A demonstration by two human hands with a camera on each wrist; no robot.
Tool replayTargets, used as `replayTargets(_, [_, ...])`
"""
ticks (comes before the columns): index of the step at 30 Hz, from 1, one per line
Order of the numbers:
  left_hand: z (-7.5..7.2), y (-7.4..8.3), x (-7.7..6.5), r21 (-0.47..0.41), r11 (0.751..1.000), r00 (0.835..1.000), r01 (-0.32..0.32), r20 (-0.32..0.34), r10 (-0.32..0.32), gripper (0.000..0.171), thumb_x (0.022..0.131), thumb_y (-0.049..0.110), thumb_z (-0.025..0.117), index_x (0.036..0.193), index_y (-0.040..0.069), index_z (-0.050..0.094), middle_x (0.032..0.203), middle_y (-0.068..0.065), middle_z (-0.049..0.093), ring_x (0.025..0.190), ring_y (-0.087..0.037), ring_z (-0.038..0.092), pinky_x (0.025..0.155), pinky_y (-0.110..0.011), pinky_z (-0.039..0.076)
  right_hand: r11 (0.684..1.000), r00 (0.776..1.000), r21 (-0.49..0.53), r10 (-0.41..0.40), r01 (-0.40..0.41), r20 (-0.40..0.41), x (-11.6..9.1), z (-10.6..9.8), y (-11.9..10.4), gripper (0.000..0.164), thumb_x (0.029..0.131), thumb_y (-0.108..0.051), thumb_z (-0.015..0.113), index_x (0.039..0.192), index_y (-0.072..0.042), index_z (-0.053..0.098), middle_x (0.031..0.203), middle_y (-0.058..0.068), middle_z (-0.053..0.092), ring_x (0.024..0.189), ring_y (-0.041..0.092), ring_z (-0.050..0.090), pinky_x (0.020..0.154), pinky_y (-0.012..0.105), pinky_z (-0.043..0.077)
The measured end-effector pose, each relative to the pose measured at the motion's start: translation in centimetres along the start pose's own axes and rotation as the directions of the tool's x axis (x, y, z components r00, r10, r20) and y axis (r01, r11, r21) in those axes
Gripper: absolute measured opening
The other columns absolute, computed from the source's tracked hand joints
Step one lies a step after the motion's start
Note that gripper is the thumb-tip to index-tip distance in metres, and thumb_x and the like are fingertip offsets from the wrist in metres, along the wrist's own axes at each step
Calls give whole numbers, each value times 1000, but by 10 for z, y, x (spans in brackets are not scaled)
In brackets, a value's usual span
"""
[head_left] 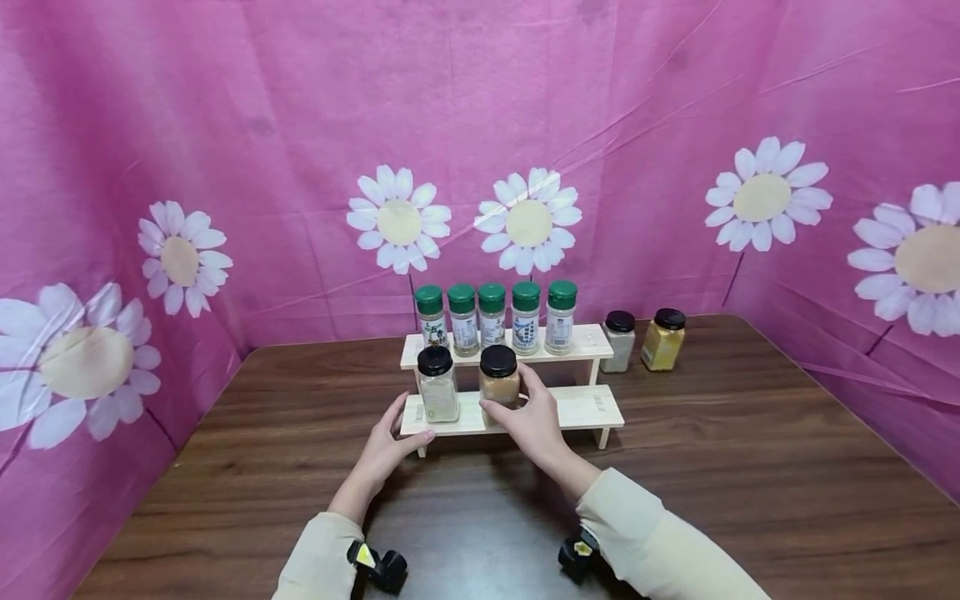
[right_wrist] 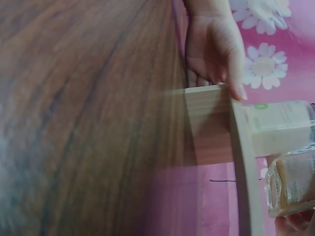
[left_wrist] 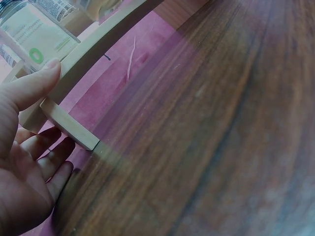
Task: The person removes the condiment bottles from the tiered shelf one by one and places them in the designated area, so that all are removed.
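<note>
My right hand (head_left: 537, 421) holds a square spice jar (head_left: 498, 385) of tan powder with a black lid, between thumb and fingers. In the right wrist view this jar (right_wrist: 295, 184) hangs just above the lower shelf, its base apart from the wood. My left hand (head_left: 386, 450) grips the left end of the two-tier wooden rack (head_left: 577, 408); in the left wrist view the thumb (left_wrist: 42, 83) presses the shelf edge and the fingers reach around the leg. Near that thumb, a black-lidded jar of pale powder (head_left: 438, 387) stands on the lower shelf.
Several green-capped shakers (head_left: 525, 321) stand in a row on the upper shelf. Right of the rack, on the wooden table (head_left: 750, 467), are a black-lidded jar of whitish powder (head_left: 618, 343) and one of yellow powder (head_left: 663, 342). A pink flowered cloth (head_left: 465, 100) hangs behind.
</note>
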State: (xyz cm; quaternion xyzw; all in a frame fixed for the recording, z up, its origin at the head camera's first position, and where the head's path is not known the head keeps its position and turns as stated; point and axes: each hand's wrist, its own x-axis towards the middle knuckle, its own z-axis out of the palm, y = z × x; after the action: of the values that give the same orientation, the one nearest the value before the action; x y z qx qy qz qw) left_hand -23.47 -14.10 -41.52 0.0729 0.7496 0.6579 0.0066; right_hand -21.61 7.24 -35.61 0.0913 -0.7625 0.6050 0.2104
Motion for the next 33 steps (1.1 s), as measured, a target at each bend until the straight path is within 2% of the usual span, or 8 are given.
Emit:
replayTargets(4, [0, 1, -1, -5, 1000, 1000, 4, 7, -4, 79, 73, 8, 68, 136, 2, 20, 122, -22, 44, 104, -22, 45, 90, -35, 28, 1000, 1000, 23, 15, -15, 4, -2, -7, -5, 52, 62, 3, 73, 109, 5, 50, 93, 17, 57, 86, 27, 52, 72, 39, 43])
replayTargets(7, [1, 1, -1, -9, 1000, 1000, 9, 13, -9, 79, 73, 8, 68, 136, 2, 20, 122, -21, 44, 103, -21, 45, 89, -35, 29, 999, 1000, 29, 20, -20, 10, -3, -14, -6, 52, 62, 4, 73, 109, 6, 50, 94, 18, 57, 86, 26, 52, 73, 38, 43])
replayTargets(21, [1, -1, -1, -9, 1000, 1000, 2, 16, -2, 79, 73, 7, 68, 135, 1, 20, 121, -22, 45, 101, -21, 47, 87, -33, 31, 998, 1000, -58, 1, -1, -8, -5, -64, -10, 52, 63, 2, 73, 110, 2, 52, 96, 15, 57, 85, 19, 52, 73, 33, 44])
replayTargets(26, [1, -2, -1, -12, 1000, 1000, 1, 4, -1, 80, 72, 6, 69, 135, 2, 21, 120, -21, 46, 101, -21, 47, 88, -34, 31, 994, 1000, -109, -16, 14, -14, -3, -86, -11, 46, 65, -1, 73, 107, 1, 53, 95, 15, 58, 84, 16, 53, 73, 27, 44])
replayTargets(33, [-1, -2, 0, -10, 1000, 1000, -3, -2, 3, 80, 72, 6, 69, 135, 2, 21, 121, -22, 45, 104, -23, 45, 90, -37, 29, 989, 998, -144, -48, 41, -41, -3, -116, -8, 49, 67, 0, 72, 112, 2, 51, 96, 17, 57, 79, 4, 53, 68, 16, 43])
